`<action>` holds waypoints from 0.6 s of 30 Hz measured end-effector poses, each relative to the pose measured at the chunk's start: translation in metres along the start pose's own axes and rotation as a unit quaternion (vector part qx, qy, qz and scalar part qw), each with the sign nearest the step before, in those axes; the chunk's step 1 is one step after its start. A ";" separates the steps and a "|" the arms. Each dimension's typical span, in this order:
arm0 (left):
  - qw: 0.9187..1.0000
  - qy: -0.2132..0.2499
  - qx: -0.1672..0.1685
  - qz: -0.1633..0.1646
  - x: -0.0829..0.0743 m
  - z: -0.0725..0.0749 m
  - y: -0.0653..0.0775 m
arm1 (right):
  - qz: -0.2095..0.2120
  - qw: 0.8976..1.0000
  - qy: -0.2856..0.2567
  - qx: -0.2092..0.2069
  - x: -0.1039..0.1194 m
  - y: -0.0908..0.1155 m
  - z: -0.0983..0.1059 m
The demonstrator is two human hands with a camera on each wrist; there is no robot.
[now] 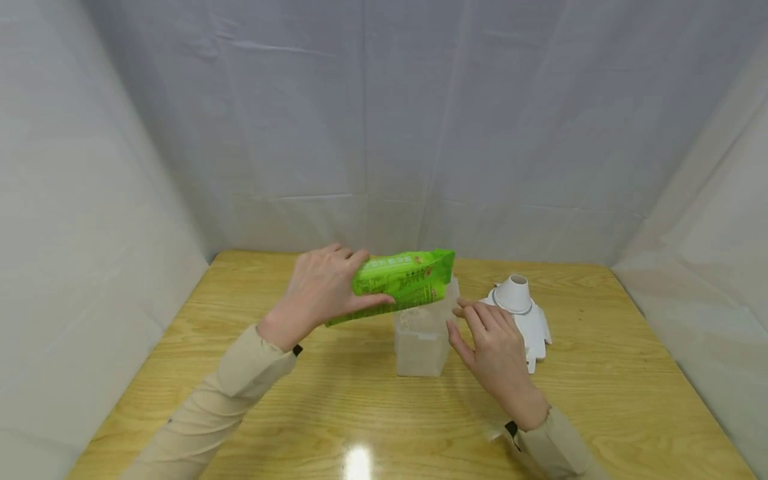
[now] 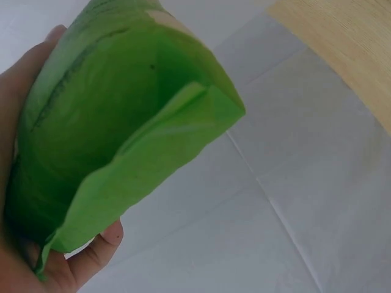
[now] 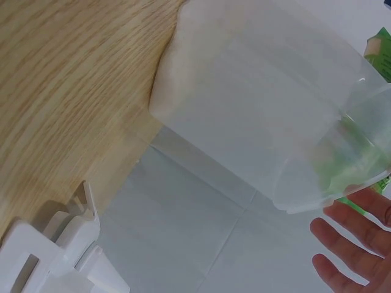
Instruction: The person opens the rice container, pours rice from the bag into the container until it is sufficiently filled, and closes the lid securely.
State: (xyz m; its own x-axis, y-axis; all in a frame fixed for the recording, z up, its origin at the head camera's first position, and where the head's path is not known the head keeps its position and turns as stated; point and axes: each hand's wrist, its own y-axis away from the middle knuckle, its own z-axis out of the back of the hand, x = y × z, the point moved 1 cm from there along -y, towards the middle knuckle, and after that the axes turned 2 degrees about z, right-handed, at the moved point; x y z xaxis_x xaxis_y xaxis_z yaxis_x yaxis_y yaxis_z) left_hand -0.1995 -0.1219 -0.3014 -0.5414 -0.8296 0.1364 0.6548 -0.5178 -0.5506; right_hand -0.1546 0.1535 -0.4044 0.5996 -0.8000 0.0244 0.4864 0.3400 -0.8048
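My left hand (image 1: 324,283) grips a bright green printed bag (image 1: 403,279), thumb along its near side. The bag lies tilted, its right end over a translucent plastic container (image 1: 420,355) standing on the table. In the left wrist view one end of the green bag (image 2: 131,131) shows as a folded edge. My right hand (image 1: 493,347) is at the container's right side, fingers loosely extended. The right wrist view has its fingertips right at the rim of the container (image 3: 256,104), where a pale beige layer shows near the base.
A white plastic piece with a hollow cone (image 1: 513,295) lies on the table to the right, just behind my right hand. The wooden table (image 1: 360,407) is bounded by pale sheeting (image 1: 360,133) at the back and both sides.
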 end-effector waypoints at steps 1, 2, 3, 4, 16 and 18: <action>1.000 0.000 -0.001 -0.001 0.000 0.000 0.000 | 0.000 1.000 0.000 0.000 0.000 0.000 0.000; 1.000 0.000 -0.002 -0.002 0.000 0.000 0.000 | 0.001 1.000 -0.001 0.000 0.000 0.000 0.000; 1.000 0.000 -0.003 -0.003 0.000 0.000 -0.001 | 0.001 1.000 -0.001 -0.001 0.000 0.000 0.000; 1.000 0.000 -0.003 -0.004 0.000 0.000 -0.001 | 0.002 1.000 -0.001 -0.001 0.000 0.000 0.000; 1.000 -0.008 0.008 -0.013 0.001 0.001 -0.003 | 0.000 1.000 -0.005 0.000 0.001 -0.001 0.000; 1.000 -0.008 0.011 -0.015 0.001 0.002 -0.004 | -0.001 1.000 -0.007 0.000 0.001 -0.001 0.000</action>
State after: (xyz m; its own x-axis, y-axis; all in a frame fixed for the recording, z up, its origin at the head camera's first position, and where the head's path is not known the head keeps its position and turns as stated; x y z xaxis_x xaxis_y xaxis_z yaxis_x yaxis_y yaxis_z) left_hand -0.2019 -0.1210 -0.2975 -0.5521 -0.8171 0.1658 0.6498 -0.5463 -0.5286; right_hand -0.1548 0.1524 -0.4037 0.6066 -0.7943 0.0341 0.4876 0.3378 -0.8051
